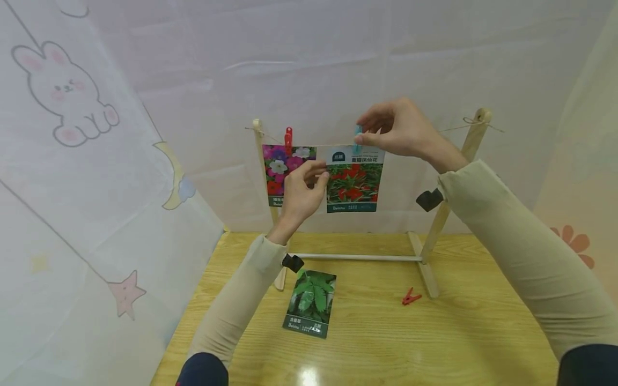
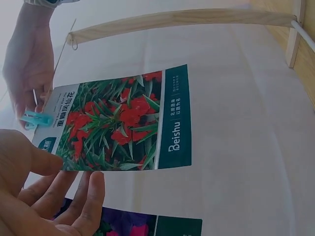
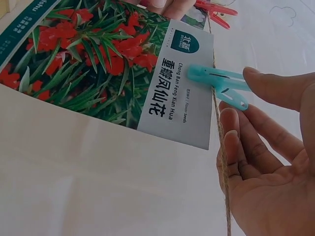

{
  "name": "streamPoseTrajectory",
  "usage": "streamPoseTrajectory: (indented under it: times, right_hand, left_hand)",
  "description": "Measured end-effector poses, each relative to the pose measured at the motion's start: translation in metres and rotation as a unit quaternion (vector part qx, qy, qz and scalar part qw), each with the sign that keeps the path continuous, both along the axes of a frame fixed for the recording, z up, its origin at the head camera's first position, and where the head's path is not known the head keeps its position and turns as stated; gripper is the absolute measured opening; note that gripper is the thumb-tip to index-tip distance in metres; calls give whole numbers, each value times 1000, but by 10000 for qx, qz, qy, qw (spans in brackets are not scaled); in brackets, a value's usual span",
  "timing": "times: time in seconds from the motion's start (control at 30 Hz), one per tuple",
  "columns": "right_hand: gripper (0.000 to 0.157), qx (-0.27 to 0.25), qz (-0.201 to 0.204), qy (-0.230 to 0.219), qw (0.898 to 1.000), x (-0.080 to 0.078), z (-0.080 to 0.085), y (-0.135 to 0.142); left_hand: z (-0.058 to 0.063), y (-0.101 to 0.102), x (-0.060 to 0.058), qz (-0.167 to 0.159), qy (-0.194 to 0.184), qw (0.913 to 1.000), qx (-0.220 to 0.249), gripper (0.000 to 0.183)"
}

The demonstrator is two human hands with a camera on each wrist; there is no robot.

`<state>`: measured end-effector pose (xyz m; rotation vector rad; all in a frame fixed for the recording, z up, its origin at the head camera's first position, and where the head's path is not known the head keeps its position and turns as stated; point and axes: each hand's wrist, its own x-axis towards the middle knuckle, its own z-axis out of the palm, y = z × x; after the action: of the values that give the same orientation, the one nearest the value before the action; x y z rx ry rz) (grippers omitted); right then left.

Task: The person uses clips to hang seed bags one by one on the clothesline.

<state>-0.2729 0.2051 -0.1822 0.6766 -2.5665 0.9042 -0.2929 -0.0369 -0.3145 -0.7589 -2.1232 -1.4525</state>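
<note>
My right hand holds a light blue clothespin at its handles, thumb on one and fingers by the other. The clothespin's jaws sit over the pale top edge of a seed packet with red flowers, at the twine. With thumb and fingers, my left hand pinches that packet's left edge. Behind the left hand, a packet with purple, pink and white flowers hangs from a red clothespin.
A wooden stand carries the twine between two posts, with a white rod low across it. On the wooden table lie a green-leaf seed packet and another red clothespin. A pale printed cloth rises behind.
</note>
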Motion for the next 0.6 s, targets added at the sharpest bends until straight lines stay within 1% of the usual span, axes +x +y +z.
streamPoseTrajectory:
  times: [0.27, 0.4, 0.5, 0.6]
  right_hand:
    - [36, 98, -75, 3, 9999, 3, 1, -1]
    - [37, 147, -76, 45, 9999, 3, 1, -2]
    - [36, 73, -6, 100, 9999, 3, 0, -1]
    - [34, -73, 97, 138, 9998, 2, -2, 0]
  left_hand:
    - [-3, -5, 1, -17, 18, 10000, 88, 26]
    - [-4, -8, 2, -138, 65, 9997, 167, 27]
    - [-4, -10, 4, -193, 56, 9996, 178, 27]
    - [-6, -12, 5, -165, 52, 9998, 128, 26]
